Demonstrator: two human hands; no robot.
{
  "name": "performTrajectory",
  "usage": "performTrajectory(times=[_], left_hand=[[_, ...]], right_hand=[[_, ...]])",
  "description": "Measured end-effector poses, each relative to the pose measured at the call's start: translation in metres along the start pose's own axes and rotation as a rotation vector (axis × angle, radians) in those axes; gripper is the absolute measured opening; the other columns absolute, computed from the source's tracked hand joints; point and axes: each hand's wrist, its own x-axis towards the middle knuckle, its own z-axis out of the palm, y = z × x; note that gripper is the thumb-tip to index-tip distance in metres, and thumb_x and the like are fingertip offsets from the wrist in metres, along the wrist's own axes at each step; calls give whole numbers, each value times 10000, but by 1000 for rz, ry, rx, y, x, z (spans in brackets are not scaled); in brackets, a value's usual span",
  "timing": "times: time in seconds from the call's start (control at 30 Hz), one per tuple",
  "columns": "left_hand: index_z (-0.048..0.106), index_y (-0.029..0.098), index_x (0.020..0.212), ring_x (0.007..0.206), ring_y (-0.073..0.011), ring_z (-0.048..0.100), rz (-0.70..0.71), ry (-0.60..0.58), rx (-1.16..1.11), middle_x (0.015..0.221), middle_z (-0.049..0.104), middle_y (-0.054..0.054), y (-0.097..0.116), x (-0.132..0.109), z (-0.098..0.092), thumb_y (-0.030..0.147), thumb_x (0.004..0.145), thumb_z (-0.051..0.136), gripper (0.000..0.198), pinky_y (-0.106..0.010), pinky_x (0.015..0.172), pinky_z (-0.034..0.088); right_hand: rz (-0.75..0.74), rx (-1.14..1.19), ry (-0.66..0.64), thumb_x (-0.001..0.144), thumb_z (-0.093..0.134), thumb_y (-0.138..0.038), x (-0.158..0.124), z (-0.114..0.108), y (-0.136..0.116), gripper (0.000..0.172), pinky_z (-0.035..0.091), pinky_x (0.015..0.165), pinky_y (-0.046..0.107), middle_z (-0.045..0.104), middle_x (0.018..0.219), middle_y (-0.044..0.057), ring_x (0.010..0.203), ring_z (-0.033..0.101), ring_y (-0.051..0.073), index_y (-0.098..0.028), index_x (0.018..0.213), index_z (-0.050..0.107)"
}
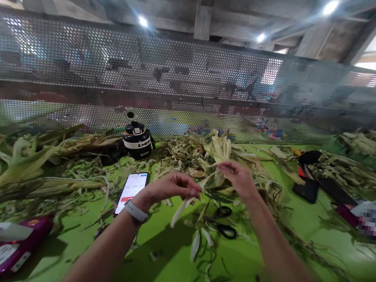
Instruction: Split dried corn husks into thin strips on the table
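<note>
My left hand, with a pale watch on the wrist, pinches a pale strip of husk that hangs below its fingers. My right hand is closed on the end of a light husk piece, just right of and above my left hand. Behind both hands lies a pile of pale yellow-green husks. Black-handled scissors lie on the green table beneath the hands, partly covered by leaf strips. Several narrow husk pieces lie in front of the scissors.
A lit phone and a black bottle stand or lie left of centre. Long husks and a purple power bank are at the left. A dark phone lies right. A perforated metal screen runs behind.
</note>
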Motion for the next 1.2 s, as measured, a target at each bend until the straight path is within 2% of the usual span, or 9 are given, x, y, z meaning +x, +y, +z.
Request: performTrajectory(times=[0.13,0.3,0.37,0.47,0.63,0.8,0.93,1.1,1.2], left_hand=[[688,161,939,711,-116,631,37,162,-15,902,717,-67,-1,3,-1,265,649,723,310,-249,684,487],[667,161,991,820,-125,628,68,198,-26,1010,697,-70,1,5,-3,253,664,712,342,-249,751,481],[658,156,997,813,-124,629,70,188,-33,1026,690,-71,-1,6,-3,256,660,717,357,-250,749,485],[631,147,951,814,-137,638,87,196,-65,963,704,-64,-4,6,-3,265,637,739,352,-258,734,493],[548,163,920,763,-160,658,79,216,-115,800,715,-44,-3,5,-1,266,620,758,381,-261,659,497],[512,165,936,645,-131,647,56,229,-99,808,720,-50,-4,6,-1,279,631,751,404,-255,631,479],[505,167,945,631,-121,640,72,224,-76,795,718,-43,-9,8,-3,297,646,738,400,-240,615,470],[518,178,961,636,-119,642,120,182,-92,803,709,-34,-11,9,-5,307,668,724,380,-234,605,478],[523,176,963,619,-105,630,128,153,-107,791,703,-25,-9,8,-2,293,673,723,372,-227,605,479]], right_hand=[[-86,-264,191,779,573,-332,-15,-20,-6,180,436,787,331,636,879,58,841,575,193,-187,848,655],[-19,-609,-529,727,584,-269,-62,-35,-13,153,437,689,302,640,884,66,791,579,204,-192,840,654],[35,-766,-709,651,627,-266,-73,-32,-11,300,423,677,292,623,966,103,837,576,233,-157,930,638],[91,-921,-822,619,624,-285,-76,-24,-8,414,398,653,280,605,1012,138,860,574,257,-122,999,591],[126,-1009,-905,609,584,-248,-65,-19,-11,308,333,569,261,634,912,111,783,586,247,-152,902,583],[182,-1075,-871,597,568,-226,-65,-34,-13,218,286,530,255,645,818,97,739,582,243,-162,804,595],[312,-996,-766,614,549,-203,-60,-67,-19,181,290,529,248,631,787,70,704,556,208,-168,789,580],[418,-631,-645,685,574,-317,-52,-116,-14,211,348,554,248,576,718,33,637,503,151,-153,812,538],[447,-351,-539,686,613,-461,-53,-119,-7,360,380,581,254,561,723,21,647,509,139,-149,840,519]])
